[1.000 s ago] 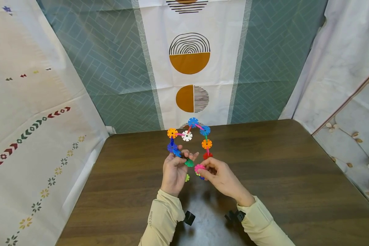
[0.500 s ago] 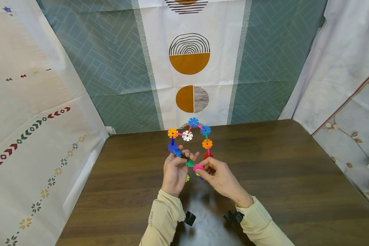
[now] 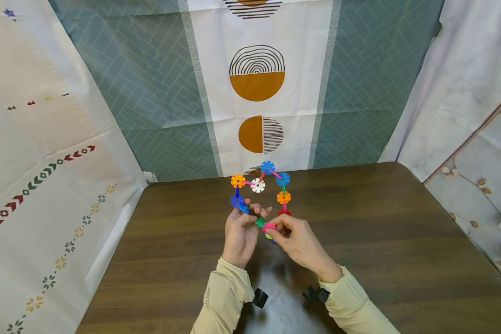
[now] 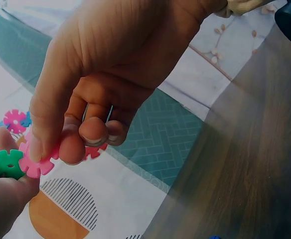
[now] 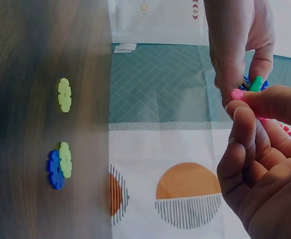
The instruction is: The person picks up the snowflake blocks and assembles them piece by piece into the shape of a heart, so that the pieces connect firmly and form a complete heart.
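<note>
A chain of colourful notched plastic discs, the snowflake kind, arches above the table, with a white disc (image 3: pixel 257 185) and an orange disc (image 3: pixel 284 197) among them. My left hand (image 3: pixel 240 236) pinches a green disc (image 4: pixel 7 164) at one end of the chain. Between thumb and forefinger, my right hand (image 3: pixel 298 241) grips a pink disc (image 4: pixel 35 162). The edges of the pink and green discs meet; how deep their notches interlock is hidden by the fingers. Behind the right hand, a red disc (image 3: pixel 284 212) of the chain is partly covered.
Loose on the brown table (image 3: pixel 171 255) lie a yellow-green disc (image 5: pixel 65 94), plus a blue disc (image 5: pixel 55 170) overlapped by another yellow-green disc (image 5: pixel 66 160). A patterned cloth (image 3: pixel 158 93) hangs behind the table. Dark cameras sit at both wrists.
The pink disc has moved left and turned flatter, closing the gap to the green disc. My left hand and the chain have shifted slightly right.
</note>
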Demonstrator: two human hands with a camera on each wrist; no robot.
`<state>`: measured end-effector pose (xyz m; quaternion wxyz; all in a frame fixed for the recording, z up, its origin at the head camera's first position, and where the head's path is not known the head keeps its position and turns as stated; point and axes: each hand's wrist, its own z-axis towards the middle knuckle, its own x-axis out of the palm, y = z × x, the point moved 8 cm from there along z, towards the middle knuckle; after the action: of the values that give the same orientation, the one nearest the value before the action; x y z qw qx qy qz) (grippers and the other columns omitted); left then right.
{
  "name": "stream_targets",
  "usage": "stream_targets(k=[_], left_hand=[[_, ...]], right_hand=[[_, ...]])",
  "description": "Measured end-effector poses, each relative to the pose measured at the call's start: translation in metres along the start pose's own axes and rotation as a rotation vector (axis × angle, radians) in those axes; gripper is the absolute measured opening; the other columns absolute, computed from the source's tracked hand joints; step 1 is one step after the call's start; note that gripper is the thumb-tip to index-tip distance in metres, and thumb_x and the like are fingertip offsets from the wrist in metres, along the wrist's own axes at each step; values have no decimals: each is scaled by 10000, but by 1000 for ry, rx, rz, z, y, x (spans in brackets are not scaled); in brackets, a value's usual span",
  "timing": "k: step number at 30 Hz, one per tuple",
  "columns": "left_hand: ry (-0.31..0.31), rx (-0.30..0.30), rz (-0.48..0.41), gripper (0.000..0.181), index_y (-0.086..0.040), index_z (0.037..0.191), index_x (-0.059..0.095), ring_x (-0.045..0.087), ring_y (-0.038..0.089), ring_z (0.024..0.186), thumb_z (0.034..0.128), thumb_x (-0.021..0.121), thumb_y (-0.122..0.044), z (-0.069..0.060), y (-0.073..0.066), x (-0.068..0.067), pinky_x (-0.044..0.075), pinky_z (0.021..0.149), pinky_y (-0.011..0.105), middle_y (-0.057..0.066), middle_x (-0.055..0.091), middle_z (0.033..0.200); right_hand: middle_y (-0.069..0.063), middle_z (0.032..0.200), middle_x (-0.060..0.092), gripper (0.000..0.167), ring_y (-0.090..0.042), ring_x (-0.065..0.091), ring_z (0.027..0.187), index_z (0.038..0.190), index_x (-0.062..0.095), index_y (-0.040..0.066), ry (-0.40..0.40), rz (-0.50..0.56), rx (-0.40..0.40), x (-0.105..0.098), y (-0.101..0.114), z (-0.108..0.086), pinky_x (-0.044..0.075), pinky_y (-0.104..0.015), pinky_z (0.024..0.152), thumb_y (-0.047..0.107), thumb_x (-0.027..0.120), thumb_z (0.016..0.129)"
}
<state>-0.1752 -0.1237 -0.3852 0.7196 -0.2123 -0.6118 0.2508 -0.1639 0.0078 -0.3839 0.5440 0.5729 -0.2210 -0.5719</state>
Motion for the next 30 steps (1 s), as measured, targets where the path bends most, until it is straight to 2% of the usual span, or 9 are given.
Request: stream_targets(k=[6, 13, 22, 30], left_hand=[[13, 15, 13, 320, -41, 1106, 332, 618, 226, 776, 860, 305, 161, 0, 1, 3, 354, 1080, 527, 96, 541, 848], [23, 16, 25, 296, -37, 1086, 326, 637, 228, 778, 861, 303, 154, 0, 3, 4, 352, 1082, 524, 91, 540, 850], [20, 21, 21, 284, -33, 1106, 293, 641, 235, 796, 879, 304, 135, 0, 4, 7, 346, 1085, 528, 86, 529, 854], [42, 13, 79, 278, -62, 1090, 290, 642, 242, 816, 889, 305, 128, -2, 7, 12, 361, 1083, 503, 95, 520, 871]], right_hand=[[58, 726, 604, 105, -137, 536, 603, 972, 680, 217, -28, -16, -16, -4, 4, 0, 466, -254, 507, 204, 727, 879], [-9, 701, 602, 108, -138, 521, 564, 987, 695, 218, -21, -17, -14, -5, 4, 0, 457, -259, 476, 214, 718, 882], [62, 683, 612, 127, -151, 561, 572, 989, 724, 214, -41, -15, 3, -8, 2, 1, 485, -278, 476, 229, 735, 864], [67, 664, 621, 124, -152, 561, 551, 967, 760, 206, -81, -12, 16, -11, 1, 0, 480, -278, 462, 235, 751, 847]])
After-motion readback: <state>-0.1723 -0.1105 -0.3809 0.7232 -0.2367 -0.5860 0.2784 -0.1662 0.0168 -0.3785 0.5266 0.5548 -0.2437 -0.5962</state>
